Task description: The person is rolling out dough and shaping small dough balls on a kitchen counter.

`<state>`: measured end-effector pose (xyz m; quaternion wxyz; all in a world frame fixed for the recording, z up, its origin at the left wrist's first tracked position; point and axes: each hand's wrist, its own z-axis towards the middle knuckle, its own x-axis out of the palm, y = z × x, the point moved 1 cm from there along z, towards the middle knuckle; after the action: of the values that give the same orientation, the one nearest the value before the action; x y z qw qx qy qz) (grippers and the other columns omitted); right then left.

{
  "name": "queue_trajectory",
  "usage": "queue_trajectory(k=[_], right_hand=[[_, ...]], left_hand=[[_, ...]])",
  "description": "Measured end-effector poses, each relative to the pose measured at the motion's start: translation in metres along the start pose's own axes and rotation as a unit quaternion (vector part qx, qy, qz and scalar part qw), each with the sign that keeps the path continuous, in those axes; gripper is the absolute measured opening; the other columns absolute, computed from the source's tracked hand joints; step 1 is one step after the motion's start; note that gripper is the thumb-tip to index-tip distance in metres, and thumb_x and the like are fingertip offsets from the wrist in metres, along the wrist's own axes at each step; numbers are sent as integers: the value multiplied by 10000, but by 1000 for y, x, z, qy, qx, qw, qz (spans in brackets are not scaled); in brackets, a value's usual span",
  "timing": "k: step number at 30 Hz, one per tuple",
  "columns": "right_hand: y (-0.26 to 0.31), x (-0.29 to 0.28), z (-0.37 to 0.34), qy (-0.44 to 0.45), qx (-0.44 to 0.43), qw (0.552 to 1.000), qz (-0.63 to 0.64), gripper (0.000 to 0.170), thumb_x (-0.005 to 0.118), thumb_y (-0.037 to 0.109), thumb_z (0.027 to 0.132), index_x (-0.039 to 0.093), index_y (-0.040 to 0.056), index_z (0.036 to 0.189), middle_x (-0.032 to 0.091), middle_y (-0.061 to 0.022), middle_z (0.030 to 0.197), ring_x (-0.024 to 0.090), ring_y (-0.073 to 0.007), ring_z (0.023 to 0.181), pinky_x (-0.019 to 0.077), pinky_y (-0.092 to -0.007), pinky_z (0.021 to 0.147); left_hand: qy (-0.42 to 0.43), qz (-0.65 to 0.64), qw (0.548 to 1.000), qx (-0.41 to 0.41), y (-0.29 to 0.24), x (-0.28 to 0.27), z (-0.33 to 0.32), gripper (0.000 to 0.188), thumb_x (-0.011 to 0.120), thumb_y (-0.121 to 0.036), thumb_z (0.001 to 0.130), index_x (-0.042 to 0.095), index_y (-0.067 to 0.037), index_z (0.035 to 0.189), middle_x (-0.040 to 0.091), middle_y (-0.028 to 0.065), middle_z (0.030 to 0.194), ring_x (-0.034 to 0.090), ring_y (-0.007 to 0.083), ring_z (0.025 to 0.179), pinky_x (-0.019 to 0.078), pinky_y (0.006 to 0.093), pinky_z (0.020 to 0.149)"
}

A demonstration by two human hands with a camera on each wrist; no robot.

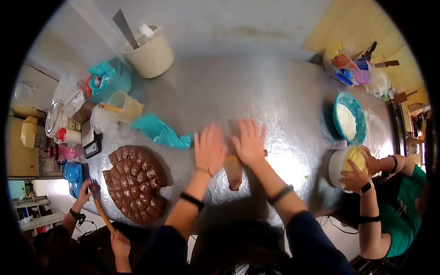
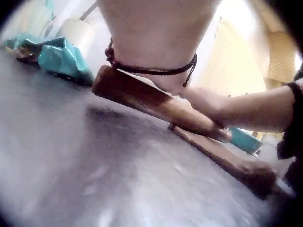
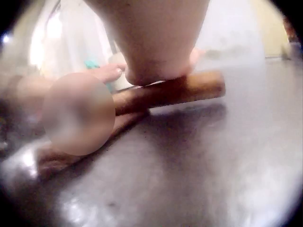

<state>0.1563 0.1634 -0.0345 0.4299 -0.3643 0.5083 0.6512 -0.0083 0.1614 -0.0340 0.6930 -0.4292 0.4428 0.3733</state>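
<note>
My left hand (image 1: pixel 209 153) and right hand (image 1: pixel 249 144) lie palms down on a wooden rolling pin (image 1: pixel 265 153), fingers straight and pointing away. A flattened strip of brown dough (image 1: pixel 234 176) extends from under the pin toward my body. In the left wrist view the pin (image 2: pixel 151 101) runs beneath the heel of my hand, with the dough strip (image 2: pixel 227 158) flat on the metal table. The right wrist view shows the pin's rounded end (image 3: pixel 210 85) sticking out past my right hand (image 3: pixel 161 71).
Portioned brown dough (image 1: pixel 136 183) lies left, beside a teal bag (image 1: pixel 160 130). A white crock (image 1: pixel 149 52) stands at the back. On the right are a teal bowl of flour (image 1: pixel 349 120) and another person's hands at a white bowl (image 1: pixel 337 167). Someone else holds a wooden stick (image 1: pixel 104 215) at lower left.
</note>
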Motion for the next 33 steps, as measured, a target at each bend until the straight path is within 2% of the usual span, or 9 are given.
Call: queue_trajectory(k=[5,6,8,12,15,18,22,28,33], right_hand=[[-6,11,-39,37,4,999,-21,521,541,362,885,481,38,1288,539,-164,1250,471,-321,1206,281,-570,1034],[-11,15,-18,42,0,999,-8,481,543,354,884,500,39,1246,580,-156,1182,517,-318,1143,335,-547,991],[-15,20,10,28,-1,1000,-4,338,567,352,883,551,76,1076,665,-127,887,635,-313,857,469,-471,799],[-11,1,20,50,81,994,56,308,562,327,910,547,66,1073,648,-166,842,626,-361,776,485,-493,689],[-13,4,-37,127,79,988,40,329,582,268,885,520,45,1120,641,-186,987,624,-368,891,476,-503,762],[-2,-1,-48,56,16,998,20,404,609,237,852,510,36,1189,566,-200,1189,550,-374,1084,425,-523,897],[-9,-5,-21,7,-29,999,12,575,592,288,852,445,7,1333,420,-269,1377,374,-434,1308,277,-549,1087],[11,-26,-148,174,13,984,-29,751,524,383,899,267,-32,1469,213,-313,1516,183,-441,1430,157,-581,1136],[-2,-23,-96,113,20,993,-32,755,483,414,929,222,-20,1489,189,-260,1547,152,-412,1445,115,-563,1158]], left_hand=[[53,-69,996,-17,-2,22,-41,595,584,-316,820,479,-73,1353,495,106,1338,425,308,1253,217,568,1099],[11,-43,999,-11,2,24,-25,507,597,-285,829,520,-87,1290,529,100,1263,535,309,1124,374,539,991],[57,-77,995,-17,17,30,12,432,598,-253,843,544,-101,1244,535,104,1240,589,316,1037,456,499,877],[-23,-134,990,-27,12,-5,35,322,588,-195,869,569,-109,1179,540,122,1197,653,333,870,537,436,691],[46,-125,987,-87,2,19,-29,358,596,-171,862,560,-123,1215,526,126,1239,623,334,970,515,469,823],[-1,5,1000,12,1,33,-42,497,592,-171,866,476,-102,1344,456,156,1372,517,348,1192,406,490,1020],[74,-40,996,-26,9,10,-15,710,557,-214,886,241,-4,1487,250,210,1540,222,358,1434,155,480,1174],[176,-88,979,-56,-29,-7,-139,737,547,-320,879,269,30,1466,249,257,1526,199,371,1439,141,480,1177],[138,-38,989,-38,-17,-15,-77,718,506,-296,913,224,52,1474,216,237,1548,199,360,1443,137,500,1173]])
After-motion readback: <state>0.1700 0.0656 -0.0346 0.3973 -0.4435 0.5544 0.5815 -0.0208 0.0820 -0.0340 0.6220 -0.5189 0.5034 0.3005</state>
